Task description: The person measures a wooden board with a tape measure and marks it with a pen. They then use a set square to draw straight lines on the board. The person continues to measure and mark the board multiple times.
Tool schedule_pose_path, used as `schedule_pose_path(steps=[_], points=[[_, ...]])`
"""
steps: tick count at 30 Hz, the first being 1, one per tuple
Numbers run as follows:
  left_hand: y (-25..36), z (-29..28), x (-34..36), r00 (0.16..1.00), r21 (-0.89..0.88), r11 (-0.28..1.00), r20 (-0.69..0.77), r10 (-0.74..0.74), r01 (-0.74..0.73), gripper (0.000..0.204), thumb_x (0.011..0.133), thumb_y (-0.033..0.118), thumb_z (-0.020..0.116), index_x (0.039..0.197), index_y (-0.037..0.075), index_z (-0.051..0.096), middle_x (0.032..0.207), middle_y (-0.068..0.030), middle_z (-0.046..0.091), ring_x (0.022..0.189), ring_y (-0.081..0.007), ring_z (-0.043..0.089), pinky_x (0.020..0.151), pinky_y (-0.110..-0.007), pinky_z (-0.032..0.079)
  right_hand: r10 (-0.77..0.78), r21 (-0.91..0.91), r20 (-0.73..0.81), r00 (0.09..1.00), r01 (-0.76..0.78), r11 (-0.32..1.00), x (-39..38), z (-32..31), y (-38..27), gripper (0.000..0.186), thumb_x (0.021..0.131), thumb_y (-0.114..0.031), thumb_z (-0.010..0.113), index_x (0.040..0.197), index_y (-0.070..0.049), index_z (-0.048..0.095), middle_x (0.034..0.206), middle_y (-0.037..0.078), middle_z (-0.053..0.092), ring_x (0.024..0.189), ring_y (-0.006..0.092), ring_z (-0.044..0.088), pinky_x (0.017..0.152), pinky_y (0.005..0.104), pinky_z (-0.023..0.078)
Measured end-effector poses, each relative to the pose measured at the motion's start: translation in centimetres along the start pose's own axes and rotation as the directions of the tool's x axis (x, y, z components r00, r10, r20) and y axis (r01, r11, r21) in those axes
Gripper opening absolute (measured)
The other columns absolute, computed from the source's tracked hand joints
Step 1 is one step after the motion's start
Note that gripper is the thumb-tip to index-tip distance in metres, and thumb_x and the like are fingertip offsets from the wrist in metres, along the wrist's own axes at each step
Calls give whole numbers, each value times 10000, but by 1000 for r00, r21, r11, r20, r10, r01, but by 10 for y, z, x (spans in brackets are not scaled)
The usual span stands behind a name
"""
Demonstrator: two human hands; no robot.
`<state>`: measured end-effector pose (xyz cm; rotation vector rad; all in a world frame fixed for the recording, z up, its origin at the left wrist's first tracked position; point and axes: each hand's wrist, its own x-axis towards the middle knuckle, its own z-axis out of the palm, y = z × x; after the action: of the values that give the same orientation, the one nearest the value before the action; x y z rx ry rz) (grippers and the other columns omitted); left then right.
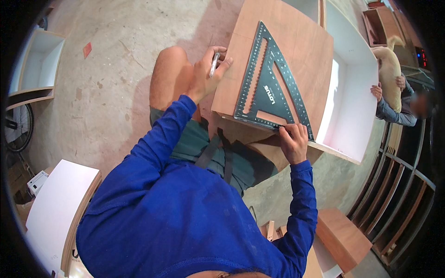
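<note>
A black triangular speed square [268,82] with white scale marks lies flat on the brown plywood panel [313,55] of a cabinet. My right hand [295,146] grips the square's near edge, thumb and fingers closed on it where it meets the panel's near edge. My left hand [207,73] is beside the panel's left edge, closed around a slim silver-white pen [214,65]. The pen is apart from the square. Fingertips of that hand come close to the wood, though whether they touch it I cannot tell.
White-lined open compartments of the cabinet [354,92] adjoin the panel. At far right, another person [401,109] has a hand on the cabinet's rim, beside a tan dog [388,72]. A metal rack [398,185], white board [62,204] and a small open cabinet [39,62] stand around.
</note>
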<state>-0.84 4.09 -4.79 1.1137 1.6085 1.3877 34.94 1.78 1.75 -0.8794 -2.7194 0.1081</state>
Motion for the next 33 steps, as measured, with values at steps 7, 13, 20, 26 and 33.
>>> schedule_pose_path(steps=[7, 13, 20, 26, 33], points=[[-1, -3, 6, 999, -25, 1000, 44, -13, 14, 467, 1034, 294, 751, 1360, -15, 622, 1133, -118, 733, 1035, -172, 696, 905, -319, 577, 62, -16, -105, 993, -64, 998, 5, 9, -4, 275, 754, -6, 775, 998, -102, 693, 1121, 77, 674, 1114, 324, 660, 981, 496, 541], [-3, -3, 5, 999, -15, 999, -1, 39, -39, 453, 1000, 306, 774, 1291, -15, 643, 1097, -183, 776, 981, -245, 761, 864, -378, 611, 130, 55, -118, 985, -124, 991, 3, 13, -7, 233, 776, 36, 773, 968, -63, 685, 1224, 108, 696, 1251, 369, 659, 1088, 549, 551], [-4, -2, 4, 999, 1, 999, -10, 48, -48, 452, 993, 308, 777, 1283, -16, 652, 1088, -191, 774, 980, -258, 765, 864, -386, 613, 142, 70, -108, 984, -135, 988, -1, 15, -5, 216, 796, 45, 767, 968, -60, 689, 1231, 114, 706, 1284, 371, 658, 1114, 564, 549], [-5, -2, 7, 999, -21, 999, -6, 42, -42, 446, 991, 306, 779, 1273, -18, 657, 1082, -184, 774, 969, -253, 766, 849, -382, 615, 149, 75, -102, 984, -142, 987, -3, 16, -5, 227, 795, 69, 766, 970, -49, 683, 1221, 118, 710, 1295, 370, 660, 1137, 575, 543], [-5, -4, 7, 999, -5, 999, -1, 46, -46, 443, 991, 302, 778, 1274, -16, 655, 1071, -176, 774, 949, -243, 763, 838, -378, 613, 154, 98, -121, 981, -143, 985, -4, 21, -5, 237, 804, 76, 767, 983, -44, 668, 1283, 144, 679, 1304, 389, 655, 1116, 548, 560]])
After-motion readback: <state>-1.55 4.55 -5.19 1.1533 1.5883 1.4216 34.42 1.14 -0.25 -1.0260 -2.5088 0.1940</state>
